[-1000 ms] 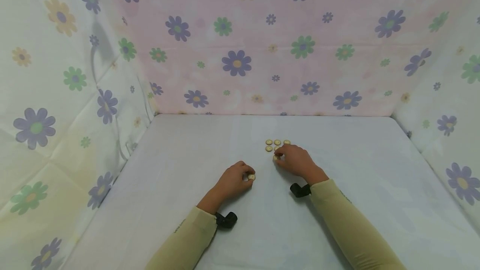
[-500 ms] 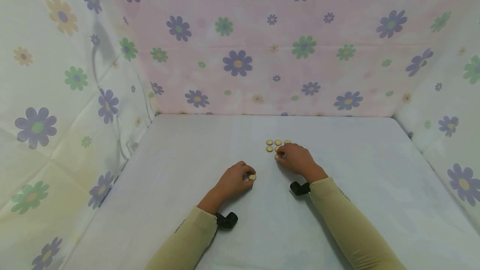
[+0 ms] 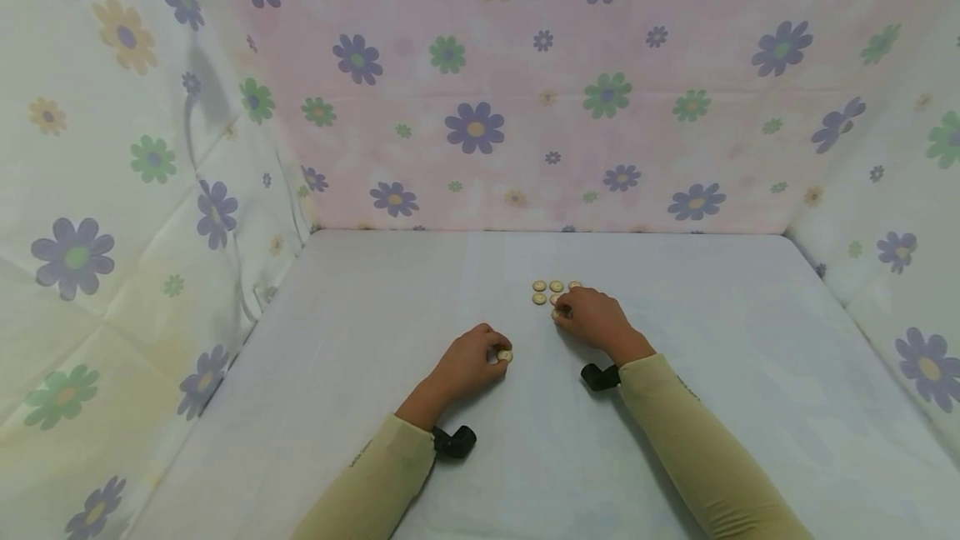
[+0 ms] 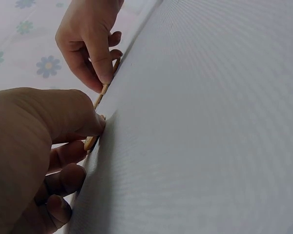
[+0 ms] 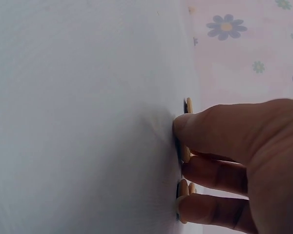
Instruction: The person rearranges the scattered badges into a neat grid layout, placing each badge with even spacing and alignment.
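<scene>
My left hand (image 3: 465,365) pinches a small round wooden disc (image 3: 506,356) between thumb and fingers, low over the white table. In the left wrist view that disc (image 4: 90,143) is tilted, its edge by the cloth. Farther forward and to the right, my right hand (image 3: 597,323) has thumb and fingers on another wooden disc (image 3: 557,315), just in front of a group of like discs. The right wrist view shows this disc (image 5: 186,154) edge-on under the thumb. Behind it lie a back row of discs (image 3: 557,286) and a second row (image 3: 539,299), partly covered by my right fingers.
A white cloth covers the table (image 3: 360,298). Flowered cloth walls stand at the back (image 3: 420,107), left and right. A black wrist camera (image 3: 455,442) sits under my left wrist, another (image 3: 599,377) under my right.
My right hand has shifted slightly right and its disc with it, close to the rows. The left hand keeps its disc in nearly the same place.
</scene>
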Available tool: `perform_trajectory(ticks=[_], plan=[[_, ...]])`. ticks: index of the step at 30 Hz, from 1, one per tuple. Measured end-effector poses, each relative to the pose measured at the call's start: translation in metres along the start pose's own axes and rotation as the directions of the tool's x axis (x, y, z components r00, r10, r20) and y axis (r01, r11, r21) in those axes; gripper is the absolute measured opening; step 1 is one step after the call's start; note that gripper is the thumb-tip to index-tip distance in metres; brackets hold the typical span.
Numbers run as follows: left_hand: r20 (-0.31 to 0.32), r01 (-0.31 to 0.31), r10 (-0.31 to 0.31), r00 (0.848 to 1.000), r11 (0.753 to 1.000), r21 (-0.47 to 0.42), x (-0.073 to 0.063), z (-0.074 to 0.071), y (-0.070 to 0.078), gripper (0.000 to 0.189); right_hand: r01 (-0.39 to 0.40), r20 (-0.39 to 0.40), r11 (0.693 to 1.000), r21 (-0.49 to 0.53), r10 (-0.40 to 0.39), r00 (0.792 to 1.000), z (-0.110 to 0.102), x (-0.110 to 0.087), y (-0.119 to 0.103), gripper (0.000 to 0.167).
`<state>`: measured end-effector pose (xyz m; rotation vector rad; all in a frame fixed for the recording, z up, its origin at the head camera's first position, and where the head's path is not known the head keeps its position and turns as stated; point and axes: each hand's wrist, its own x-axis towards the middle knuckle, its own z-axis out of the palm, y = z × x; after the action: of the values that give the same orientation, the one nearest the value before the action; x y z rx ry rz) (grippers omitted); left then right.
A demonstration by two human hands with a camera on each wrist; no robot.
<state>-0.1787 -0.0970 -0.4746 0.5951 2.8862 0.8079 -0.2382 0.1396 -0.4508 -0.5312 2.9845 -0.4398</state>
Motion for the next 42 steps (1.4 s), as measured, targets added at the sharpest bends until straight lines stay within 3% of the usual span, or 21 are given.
perform_trajectory(ticks=[11, 24, 42], plan=[[0.023, -0.016, 0.015, 1.0, 0.999, 0.046, 0.003, 0.001, 0.001, 0.019, -0.018, 0.019, 1.0, 0.01, 0.018, 1.0, 0.0, -0.001, 0.0, 0.029], [0.057, 0.007, -0.007, 0.998, 1.0, 0.004, 0.011, -0.007, 0.003, 0.022, -0.061, 0.062, 0.998, 0.018, 0.059, 0.996, -0.006, 0.006, -0.003, 0.028], [0.067, 0.053, -0.05, 0.997, 0.998, -0.043, 0.045, -0.009, 0.012, 0.028, -0.096, 0.082, 0.993, 0.063, 0.09, 0.993, -0.001, 0.011, 0.002, 0.026]])
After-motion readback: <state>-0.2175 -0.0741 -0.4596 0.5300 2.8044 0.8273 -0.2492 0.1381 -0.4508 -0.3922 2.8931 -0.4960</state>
